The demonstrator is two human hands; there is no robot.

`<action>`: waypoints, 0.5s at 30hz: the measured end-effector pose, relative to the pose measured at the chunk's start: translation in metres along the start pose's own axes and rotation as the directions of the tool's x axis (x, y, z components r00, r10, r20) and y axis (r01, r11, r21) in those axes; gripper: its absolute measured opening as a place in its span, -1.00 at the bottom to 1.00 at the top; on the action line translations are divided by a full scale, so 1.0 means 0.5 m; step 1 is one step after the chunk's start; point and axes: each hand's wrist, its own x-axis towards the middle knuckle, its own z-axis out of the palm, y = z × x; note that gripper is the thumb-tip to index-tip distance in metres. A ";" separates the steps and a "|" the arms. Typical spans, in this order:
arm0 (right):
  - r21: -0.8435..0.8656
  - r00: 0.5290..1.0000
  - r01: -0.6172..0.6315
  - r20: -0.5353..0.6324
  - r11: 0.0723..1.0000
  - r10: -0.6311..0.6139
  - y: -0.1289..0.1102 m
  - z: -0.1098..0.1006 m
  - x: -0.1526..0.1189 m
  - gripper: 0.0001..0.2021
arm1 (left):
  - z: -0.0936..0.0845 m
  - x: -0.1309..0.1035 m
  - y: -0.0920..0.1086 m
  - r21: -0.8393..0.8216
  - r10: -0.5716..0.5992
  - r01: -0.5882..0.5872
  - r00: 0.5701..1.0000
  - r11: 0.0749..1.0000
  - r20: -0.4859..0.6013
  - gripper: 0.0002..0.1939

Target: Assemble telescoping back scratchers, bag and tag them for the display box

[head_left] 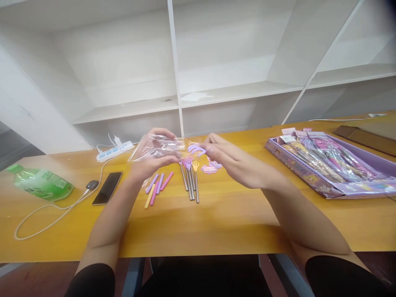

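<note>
My left hand (157,154) is closed around a clear plastic bag (167,145), which stretches toward the right hand. My right hand (230,161) pinches a purple curved plastic piece (196,150) at the bag's right end; whether the piece is inside the film, I cannot tell. Below them on the table lie several back scratchers (191,181) with metal rods and pink, purple and yellow claw heads. To their left are several loose coloured handles (157,189) in purple, pink and yellow. Small pink printed cards (209,168) lie partly hidden behind my right hand.
A purple display box (309,185) with several bagged items stands at the right, near brown cardboard (361,138). On the left are a phone (107,188), a green bottle (43,183), a white cable (58,218) and a power strip (114,151). White shelves (222,90) rise behind the table.
</note>
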 end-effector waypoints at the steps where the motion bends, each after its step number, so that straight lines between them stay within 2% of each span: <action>1: -0.016 1.000 0.029 0.008 0.999 -0.029 0.001 0.001 0.003 -0.47 | 0.000 0.001 -0.002 -0.014 -0.001 0.001 1.000 1.000 0.007 -0.37; 6: -0.039 0.989 0.145 -0.027 0.989 -0.146 0.013 0.006 0.016 -0.51 | 0.000 0.002 -0.003 -0.052 -0.028 0.028 1.000 0.998 0.002 -0.34; 10: -0.024 0.986 0.109 -0.122 0.994 -0.111 0.022 0.012 0.019 -0.41 | 0.008 0.000 0.004 -0.058 -0.059 0.060 0.998 0.997 0.008 -0.35; 15: 0.091 0.994 0.056 -0.097 0.994 -0.047 0.022 0.016 0.020 -0.33 | 0.021 -0.008 0.009 0.012 -0.077 0.078 0.995 0.997 -0.055 -0.37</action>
